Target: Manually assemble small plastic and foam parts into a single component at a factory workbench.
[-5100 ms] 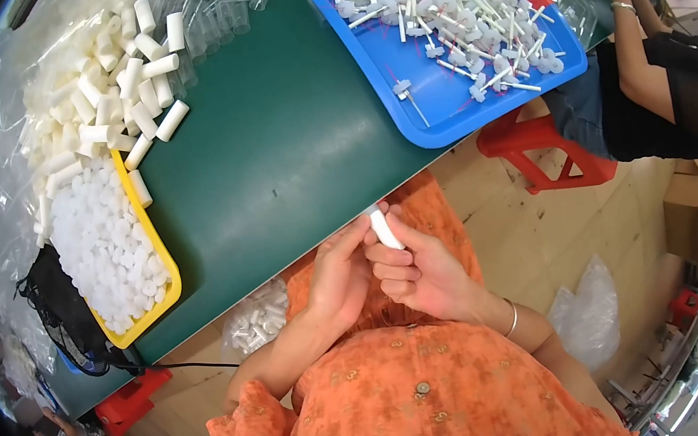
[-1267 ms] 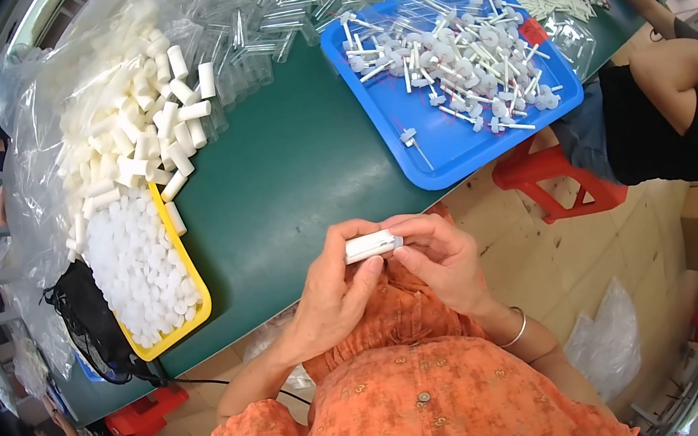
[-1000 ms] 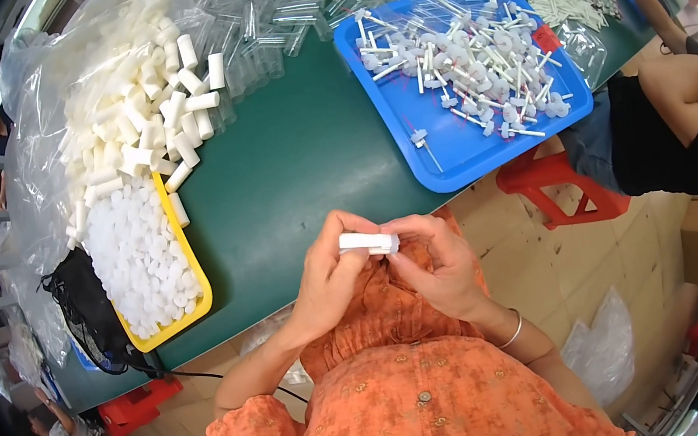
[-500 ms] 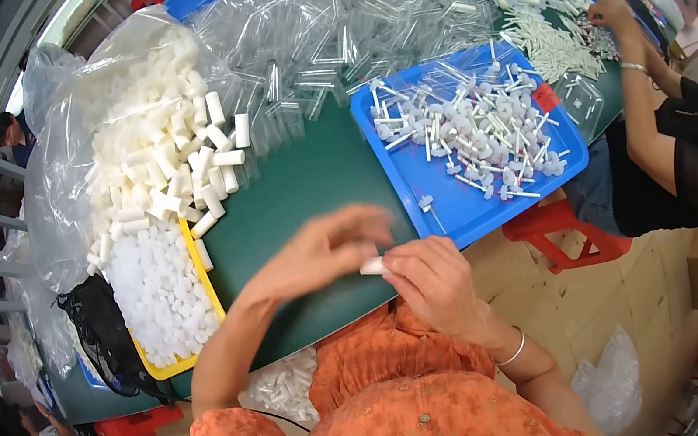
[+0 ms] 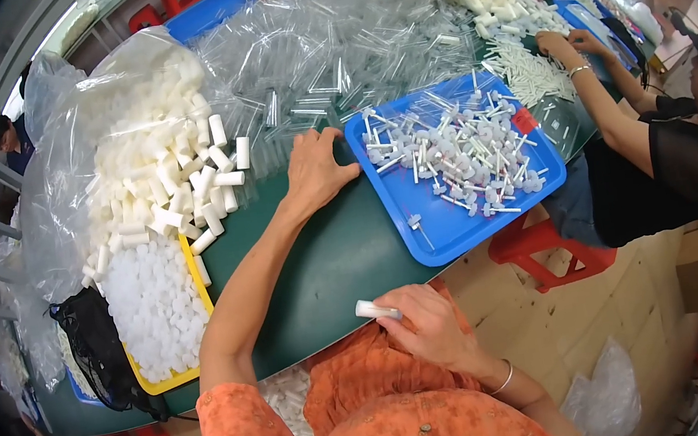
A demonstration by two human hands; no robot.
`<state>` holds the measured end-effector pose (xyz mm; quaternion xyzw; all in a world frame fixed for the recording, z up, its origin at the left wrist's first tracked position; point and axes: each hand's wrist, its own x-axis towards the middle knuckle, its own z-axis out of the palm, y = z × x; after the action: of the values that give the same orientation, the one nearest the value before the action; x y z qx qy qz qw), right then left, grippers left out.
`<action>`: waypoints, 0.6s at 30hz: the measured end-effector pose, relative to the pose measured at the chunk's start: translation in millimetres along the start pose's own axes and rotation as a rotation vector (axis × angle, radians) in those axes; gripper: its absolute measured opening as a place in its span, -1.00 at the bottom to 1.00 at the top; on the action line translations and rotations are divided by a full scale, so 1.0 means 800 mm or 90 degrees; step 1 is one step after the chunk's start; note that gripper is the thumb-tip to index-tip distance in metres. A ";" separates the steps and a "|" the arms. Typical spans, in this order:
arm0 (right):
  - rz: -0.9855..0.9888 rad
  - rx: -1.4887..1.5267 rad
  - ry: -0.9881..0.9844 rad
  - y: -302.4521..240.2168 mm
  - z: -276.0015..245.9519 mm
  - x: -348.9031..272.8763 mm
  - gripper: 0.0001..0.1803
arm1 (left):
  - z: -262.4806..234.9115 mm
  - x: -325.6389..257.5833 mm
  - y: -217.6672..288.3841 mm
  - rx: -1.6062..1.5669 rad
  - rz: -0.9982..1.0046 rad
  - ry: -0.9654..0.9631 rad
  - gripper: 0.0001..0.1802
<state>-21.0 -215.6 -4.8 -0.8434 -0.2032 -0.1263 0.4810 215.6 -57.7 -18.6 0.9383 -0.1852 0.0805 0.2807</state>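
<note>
My right hand (image 5: 427,324) stays close to my lap at the table's near edge, holding a short white plastic tube (image 5: 376,310). My left hand (image 5: 316,168) is stretched out across the green table (image 5: 345,254), fingers curled down onto the heap of clear plastic tubes (image 5: 344,42) just left of the blue tray (image 5: 447,223). That tray holds several small white stemmed parts (image 5: 463,150). A pile of white cylinders (image 5: 176,179) lies to the left of my left hand.
A yellow tray (image 5: 189,279) full of small white caps sits at the left, with a black bag (image 5: 102,348) beside it. A person in a black top (image 5: 669,167) works at the right by a red stool (image 5: 547,249). More white parts (image 5: 507,12) lie far right.
My left hand let go of the white tube and reached forward to the clear tubes. My right hand kept the tube near my lap. The view tilted up toward the table's far side.
</note>
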 end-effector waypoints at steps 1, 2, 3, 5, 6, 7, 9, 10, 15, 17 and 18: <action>0.006 -0.011 -0.003 -0.003 -0.007 0.004 -0.74 | -0.015 -0.013 0.004 0.052 0.046 0.022 -0.37; 0.018 -0.025 -0.003 -0.004 -0.013 0.007 -0.71 | -0.029 -0.027 0.010 0.100 0.095 0.038 -0.38; 0.029 -0.017 -0.004 -0.004 -0.021 0.009 -0.71 | -0.047 -0.045 0.021 0.101 0.092 0.025 -0.38; 0.140 0.108 0.014 0.001 -0.034 0.014 -0.69 | -0.082 -0.088 0.043 -0.075 0.096 -0.037 -0.45; 0.148 0.119 0.011 0.004 -0.035 0.016 -0.69 | -0.089 -0.113 0.049 -0.232 0.037 -0.140 -0.47; 0.154 0.268 -0.006 0.006 -0.034 0.019 -0.68 | -0.096 -0.138 0.053 -0.386 -0.029 -0.236 -0.49; 0.174 0.423 -0.017 0.010 -0.027 0.023 -0.68 | -0.085 -0.172 0.061 -0.649 -0.154 -0.330 -0.53; 0.203 0.539 -0.047 0.005 -0.022 0.025 -0.67 | -0.075 -0.186 0.058 -0.680 -0.143 -0.319 -0.44; 0.313 0.619 -0.122 0.001 -0.008 0.013 -0.65 | -0.035 -0.217 0.080 -0.681 -0.122 -0.184 -0.11; 0.314 0.619 -0.098 -0.001 -0.001 0.005 -0.66 | -0.028 -0.219 0.089 -0.722 -0.139 -0.167 -0.07; 0.313 0.620 -0.075 -0.002 0.001 0.002 -0.67 | -0.023 -0.221 0.092 -0.740 -0.131 -0.113 -0.21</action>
<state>-20.5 -214.0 -3.1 -0.5517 -0.0615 0.1459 0.8189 23.8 -51.1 -12.0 0.6472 -0.1301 -0.1401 0.7379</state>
